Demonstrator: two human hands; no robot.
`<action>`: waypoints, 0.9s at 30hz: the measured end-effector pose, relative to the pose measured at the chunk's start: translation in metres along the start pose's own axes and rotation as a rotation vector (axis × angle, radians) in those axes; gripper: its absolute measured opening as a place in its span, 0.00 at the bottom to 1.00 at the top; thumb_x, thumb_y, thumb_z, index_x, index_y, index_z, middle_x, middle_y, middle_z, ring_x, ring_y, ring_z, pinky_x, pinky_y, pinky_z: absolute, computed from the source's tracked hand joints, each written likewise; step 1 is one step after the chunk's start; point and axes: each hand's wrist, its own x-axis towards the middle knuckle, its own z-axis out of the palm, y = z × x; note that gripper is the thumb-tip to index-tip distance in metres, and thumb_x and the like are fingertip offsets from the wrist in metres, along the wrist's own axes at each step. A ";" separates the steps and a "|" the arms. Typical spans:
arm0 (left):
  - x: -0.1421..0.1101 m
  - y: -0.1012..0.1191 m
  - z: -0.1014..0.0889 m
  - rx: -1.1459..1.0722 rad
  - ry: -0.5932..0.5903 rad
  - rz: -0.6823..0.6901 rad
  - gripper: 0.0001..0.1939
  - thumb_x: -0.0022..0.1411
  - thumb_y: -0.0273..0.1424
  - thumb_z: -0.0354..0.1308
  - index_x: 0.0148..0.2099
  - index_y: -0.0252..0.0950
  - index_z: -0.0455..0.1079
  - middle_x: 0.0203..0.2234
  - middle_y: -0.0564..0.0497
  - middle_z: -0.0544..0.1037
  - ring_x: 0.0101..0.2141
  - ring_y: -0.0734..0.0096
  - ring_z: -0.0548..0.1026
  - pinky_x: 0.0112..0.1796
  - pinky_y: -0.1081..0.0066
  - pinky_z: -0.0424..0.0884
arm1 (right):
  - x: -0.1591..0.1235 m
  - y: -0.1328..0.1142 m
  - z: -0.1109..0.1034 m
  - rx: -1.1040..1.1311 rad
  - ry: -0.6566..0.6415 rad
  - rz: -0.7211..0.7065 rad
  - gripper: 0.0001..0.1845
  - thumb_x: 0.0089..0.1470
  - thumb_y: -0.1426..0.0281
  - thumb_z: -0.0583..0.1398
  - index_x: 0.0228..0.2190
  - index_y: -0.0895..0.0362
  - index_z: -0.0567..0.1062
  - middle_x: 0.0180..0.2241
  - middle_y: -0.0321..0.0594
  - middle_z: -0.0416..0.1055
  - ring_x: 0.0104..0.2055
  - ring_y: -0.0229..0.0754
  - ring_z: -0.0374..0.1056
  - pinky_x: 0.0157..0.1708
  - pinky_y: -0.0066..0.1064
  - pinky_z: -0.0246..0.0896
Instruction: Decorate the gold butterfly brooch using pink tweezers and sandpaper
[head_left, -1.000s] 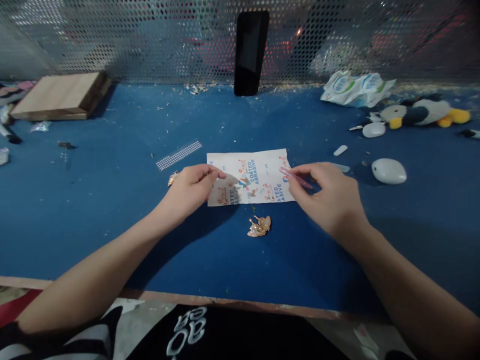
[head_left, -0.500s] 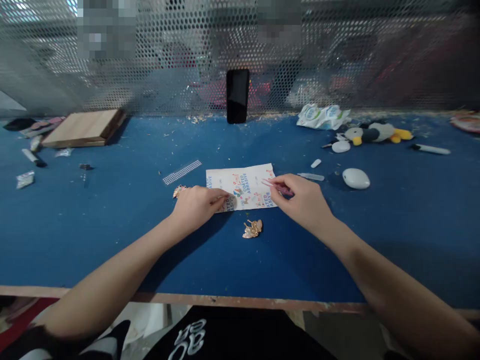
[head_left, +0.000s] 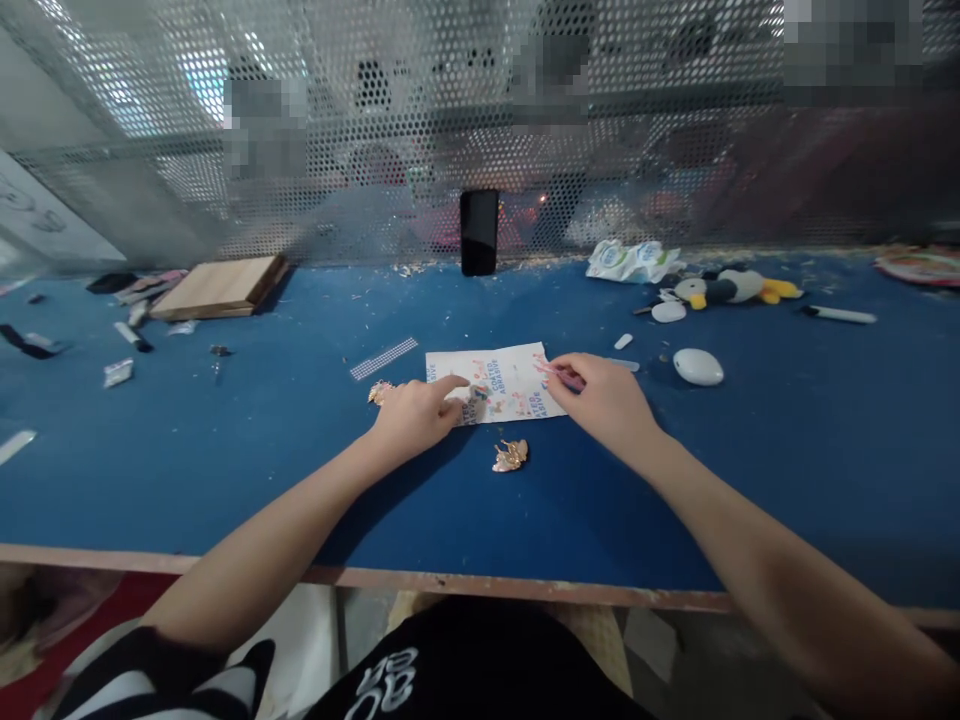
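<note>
A sheet of sandpaper (head_left: 517, 395) lies with its white printed back up, lettered "COATED ABRASIVE". Small coloured pieces (head_left: 480, 393) seem to rest on it, too small to name surely. At its left edge is my left hand (head_left: 415, 412), index finger stretched out and apart from the thumb, with nothing visible between them. My right hand (head_left: 607, 395) holds pink tweezers (head_left: 568, 379) by the sheet's right edge, their tips over the paper. A gold butterfly-shaped ornament (head_left: 511, 456) lies just in front of the sheet. Another gold ornament (head_left: 381, 391) is partly hidden behind my left hand.
A strip of small rhinestones (head_left: 384, 358) lies behind my left hand. Against the perforated metal screen (head_left: 337, 170) leans a phone (head_left: 479, 232). Wooden boards (head_left: 221, 287) are at back left; a white oval case (head_left: 698, 367), plush duck (head_left: 739, 288), wipes packet (head_left: 632, 262) and marker (head_left: 838, 314) sit right.
The view has shifted, so the table appears moved. My left thumb and index finger, earlier close together over the paper, are now apart. My right hand keeps the tweezers near the same edge.
</note>
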 end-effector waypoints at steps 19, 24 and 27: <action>0.006 -0.003 0.000 -0.019 0.031 -0.037 0.20 0.76 0.37 0.43 0.56 0.34 0.71 0.36 0.42 0.84 0.34 0.62 0.80 0.31 0.70 0.61 | 0.002 0.003 -0.002 -0.086 -0.015 0.163 0.11 0.56 0.64 0.60 0.35 0.54 0.81 0.34 0.45 0.82 0.36 0.51 0.75 0.29 0.37 0.59; 0.009 -0.009 0.000 -0.033 0.030 -0.024 0.19 0.75 0.39 0.46 0.54 0.38 0.75 0.34 0.45 0.84 0.32 0.63 0.79 0.29 0.71 0.59 | 0.005 0.007 -0.003 -0.110 -0.054 0.204 0.09 0.53 0.64 0.63 0.34 0.54 0.82 0.34 0.44 0.82 0.35 0.51 0.75 0.28 0.36 0.58; 0.008 -0.012 0.001 -0.013 0.021 0.020 0.18 0.72 0.40 0.50 0.53 0.44 0.79 0.31 0.47 0.84 0.32 0.63 0.79 0.28 0.70 0.57 | 0.006 0.008 -0.002 -0.099 -0.070 0.213 0.08 0.53 0.65 0.63 0.33 0.53 0.82 0.33 0.43 0.82 0.34 0.49 0.75 0.28 0.36 0.59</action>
